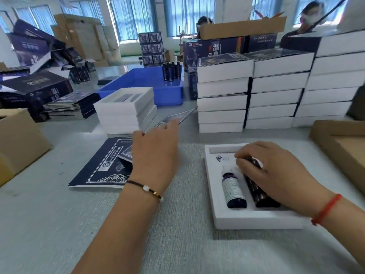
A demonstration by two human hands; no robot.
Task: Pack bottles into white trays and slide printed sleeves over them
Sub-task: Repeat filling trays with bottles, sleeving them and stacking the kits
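A white tray [212,186] lies on the table in front of me at the right. In its left slot lies a small blue bottle [234,190] with a white cap. My right hand [270,171] rests on a dark patterned bottle [260,192] in the right slot, fingers curled over its top end. My left hand [156,153] holds a flat printed dark-blue sleeve [178,117] by its near edge, lifted above the table. Beneath that hand lie more flat sleeves [106,165].
Empty white trays [126,107] are stacked ahead, with a blue bin [146,84] holding several dark bottles behind them. Stacks of sleeved boxes [276,91] stand at right. Cardboard boxes [19,139] flank the table. Two people sit at the back.
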